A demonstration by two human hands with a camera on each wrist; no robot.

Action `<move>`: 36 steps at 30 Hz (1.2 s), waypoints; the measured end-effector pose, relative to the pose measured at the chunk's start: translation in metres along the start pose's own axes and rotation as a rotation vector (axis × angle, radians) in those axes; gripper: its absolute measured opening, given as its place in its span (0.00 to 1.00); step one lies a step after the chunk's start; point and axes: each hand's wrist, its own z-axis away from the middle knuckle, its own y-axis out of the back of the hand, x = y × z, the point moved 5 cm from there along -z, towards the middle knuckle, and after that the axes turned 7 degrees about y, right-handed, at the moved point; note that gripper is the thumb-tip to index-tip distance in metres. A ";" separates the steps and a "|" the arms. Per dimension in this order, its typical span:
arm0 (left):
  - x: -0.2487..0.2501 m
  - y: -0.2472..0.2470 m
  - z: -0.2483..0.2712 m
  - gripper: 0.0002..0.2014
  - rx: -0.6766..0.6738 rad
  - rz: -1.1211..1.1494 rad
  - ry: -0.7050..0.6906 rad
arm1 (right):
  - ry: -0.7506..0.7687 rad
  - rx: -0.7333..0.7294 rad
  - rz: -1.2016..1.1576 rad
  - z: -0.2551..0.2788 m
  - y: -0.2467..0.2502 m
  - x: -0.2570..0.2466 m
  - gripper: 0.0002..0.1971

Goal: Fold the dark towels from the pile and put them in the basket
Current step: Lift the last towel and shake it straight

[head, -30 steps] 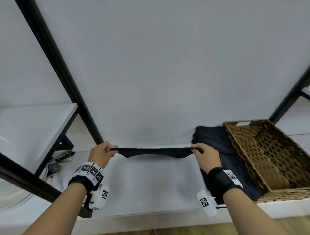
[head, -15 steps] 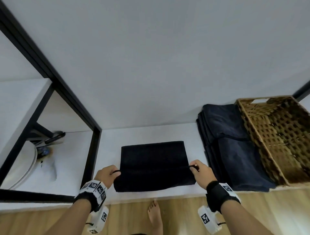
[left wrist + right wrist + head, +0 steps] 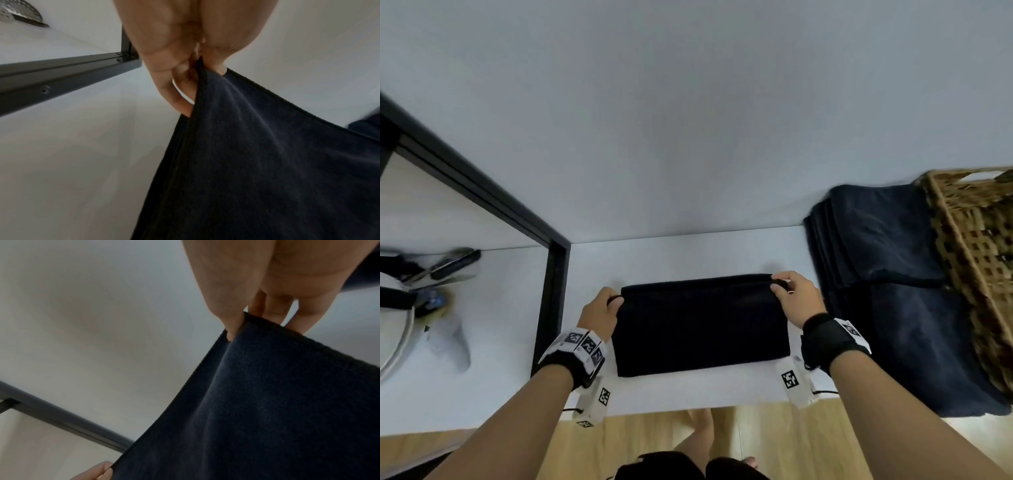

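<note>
both hands pinch the far corners of the dark towel [image 3: 702, 325], left hand [image 3: 599, 313] and right hand [image 3: 796, 298], carrying them over the half lying on the white surface [image 3: 688, 255]. uneven pulls would skew the fold; a slipped corner would spoil it. pile [image 3: 893, 274] and basket [image 3: 976, 240] sit right.

Left hand [image 3: 599, 313] and right hand [image 3: 796, 298] pinch the dark towel's [image 3: 702, 325] far corners.
</note>
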 end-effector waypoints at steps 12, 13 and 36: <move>-0.015 -0.024 -0.031 0.23 0.068 -0.151 0.144 | -0.047 0.102 0.184 0.004 -0.017 0.017 0.12; -0.018 -0.028 -0.027 0.26 0.040 -0.160 0.175 | -0.041 0.033 0.199 0.009 -0.026 0.019 0.16; 0.047 0.007 0.050 0.15 -0.155 0.243 -0.094 | -0.018 -0.463 0.219 0.053 -0.107 -0.003 0.38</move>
